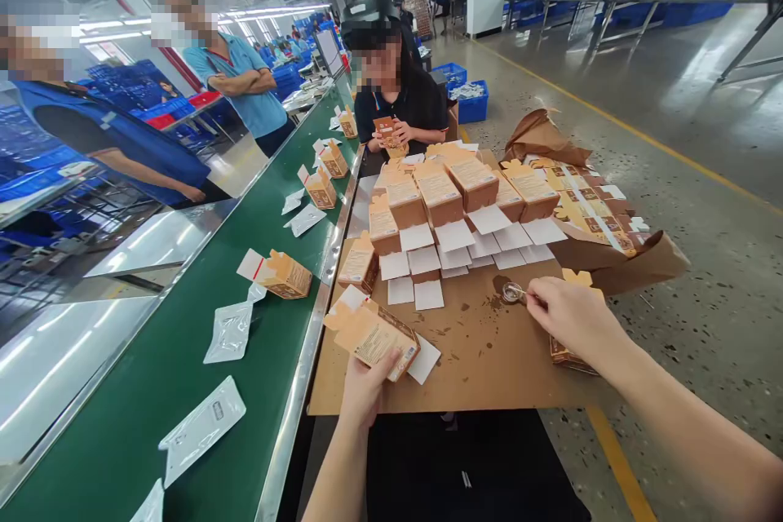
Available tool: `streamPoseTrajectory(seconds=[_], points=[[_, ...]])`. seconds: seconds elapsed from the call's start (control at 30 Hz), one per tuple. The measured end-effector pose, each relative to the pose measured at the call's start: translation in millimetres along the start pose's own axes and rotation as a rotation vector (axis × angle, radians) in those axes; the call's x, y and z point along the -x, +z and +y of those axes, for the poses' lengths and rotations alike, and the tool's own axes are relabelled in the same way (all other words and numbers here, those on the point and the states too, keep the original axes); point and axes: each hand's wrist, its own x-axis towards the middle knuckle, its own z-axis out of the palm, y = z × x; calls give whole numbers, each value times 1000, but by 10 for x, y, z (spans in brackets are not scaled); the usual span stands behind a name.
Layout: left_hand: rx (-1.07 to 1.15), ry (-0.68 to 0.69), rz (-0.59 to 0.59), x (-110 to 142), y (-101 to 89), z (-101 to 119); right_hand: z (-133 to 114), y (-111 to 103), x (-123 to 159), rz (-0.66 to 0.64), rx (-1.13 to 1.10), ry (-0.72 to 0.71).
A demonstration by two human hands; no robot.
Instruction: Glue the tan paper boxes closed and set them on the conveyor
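Observation:
My left hand (365,385) is closed around a small brown-and-tan carton (380,338). Its flaps stand open at the upper left, and a white flap sticks out at its lower right. Over the right part of the cardboard sheet (477,375), the fingers of my right hand (566,314) pinch the end of a small, shiny, round-headed thing (512,292) that looks like a little spoon; its exact kind is unclear. Dark wet-looking spots mark the cardboard around it. Partly hidden behind my right hand and wrist is another carton (566,355).
Several stacked cartons (437,188) with white flaps stand beyond my hands. A green conveyor belt (183,424) on the left carries cartons and silvery pouches (205,428). Flat cartons in torn brown paper (648,261) lie right. A co-worker (400,110) opposite holds a carton; two people stand left.

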Motion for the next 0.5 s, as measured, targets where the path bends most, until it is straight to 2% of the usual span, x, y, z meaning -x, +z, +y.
streamPoseTrajectory(seconds=[0.07,0.13,0.23,0.33,0.4,0.5], points=[[-65,1,-7,-93,63,39,-145,72,242,148,-89,-53],[-132,-12,-27,-161,60,50,-417,275,499,235,-225,-112],[-201,-21,-43,-206,14,29,-922,763,801,238,-424,-198],[-223,-3,-54,-197,-13,-7,-1304,1219,943,228,-457,-202],[-237,6,-56,-181,-16,-25,-1429,1389,962,206,-456,-216],[-271,2,-49,-165,-16,-37,-1458,1456,926,195,-460,-228]])
